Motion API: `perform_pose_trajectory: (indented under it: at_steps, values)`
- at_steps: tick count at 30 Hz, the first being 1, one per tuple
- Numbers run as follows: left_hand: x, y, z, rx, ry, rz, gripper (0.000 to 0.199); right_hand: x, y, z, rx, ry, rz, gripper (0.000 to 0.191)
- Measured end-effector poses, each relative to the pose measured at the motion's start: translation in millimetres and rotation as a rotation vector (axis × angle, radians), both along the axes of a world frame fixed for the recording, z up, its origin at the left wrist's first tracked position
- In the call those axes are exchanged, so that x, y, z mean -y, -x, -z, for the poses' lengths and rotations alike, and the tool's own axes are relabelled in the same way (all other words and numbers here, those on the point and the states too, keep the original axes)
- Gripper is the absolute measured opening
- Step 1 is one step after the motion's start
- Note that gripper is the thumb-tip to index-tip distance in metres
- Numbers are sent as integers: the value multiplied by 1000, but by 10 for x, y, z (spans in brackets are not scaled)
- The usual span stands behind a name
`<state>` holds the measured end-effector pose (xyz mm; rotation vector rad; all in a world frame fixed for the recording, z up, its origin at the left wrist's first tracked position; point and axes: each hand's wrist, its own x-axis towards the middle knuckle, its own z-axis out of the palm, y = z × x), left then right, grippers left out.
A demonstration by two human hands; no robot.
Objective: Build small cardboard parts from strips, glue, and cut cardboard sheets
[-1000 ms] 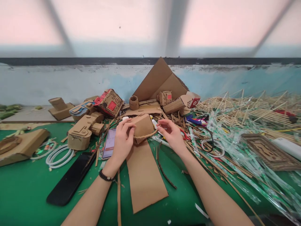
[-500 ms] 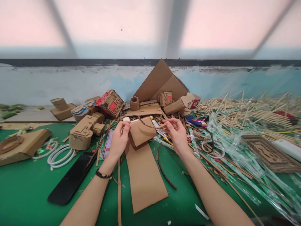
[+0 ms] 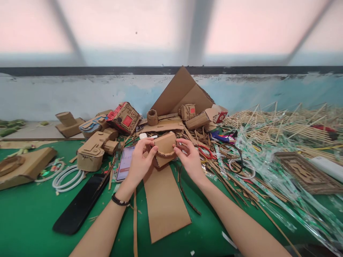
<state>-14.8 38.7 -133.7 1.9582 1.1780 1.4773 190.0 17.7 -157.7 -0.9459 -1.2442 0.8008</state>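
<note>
Just ahead of me, a small cardboard box (image 3: 163, 163) is held tilted above a flat cardboard sheet (image 3: 167, 203). A narrow cardboard strip (image 3: 165, 155) bows across the box's face in a curve. My left hand (image 3: 140, 159) is closed on the box's left side, its thumb at the strip's left end. Opposite it, my right hand (image 3: 189, 157) pinches the strip's right end against the box edge. The fingertips behind the box are partly hidden. A loose dark strip (image 3: 189, 200) lies on the green table beside the sheet.
Left of my hands lie a lit phone (image 3: 125, 164), a black case-like slab (image 3: 79, 205) and cardboard camera models (image 3: 91, 151). Red-handled scissors (image 3: 205, 152) and cardboard scraps lie to the right, with clear plastic strips (image 3: 257, 167) and thin sticks (image 3: 281, 121) beyond.
My right hand has moved left and in to the box, bringing the strip's loose end against it. The strip now curves across the box. My left hand has shifted its grip slightly right.
</note>
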Motion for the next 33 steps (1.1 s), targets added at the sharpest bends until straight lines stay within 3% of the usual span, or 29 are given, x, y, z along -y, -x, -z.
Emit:
perform_pose_trajectory:
  at_steps: [10, 24, 33]
  values:
    - [14, -32, 20, -49, -44, -25, 18, 63, 13, -15, 427, -228, 88, 30]
    - [162, -155, -43, -248, -164, -40, 12, 63, -19, -7, 794, -506, 258, 35]
    - [185, -175, -38, -283, -158, -38, 13, 119, -25, -94, 938, -574, 267, 27]
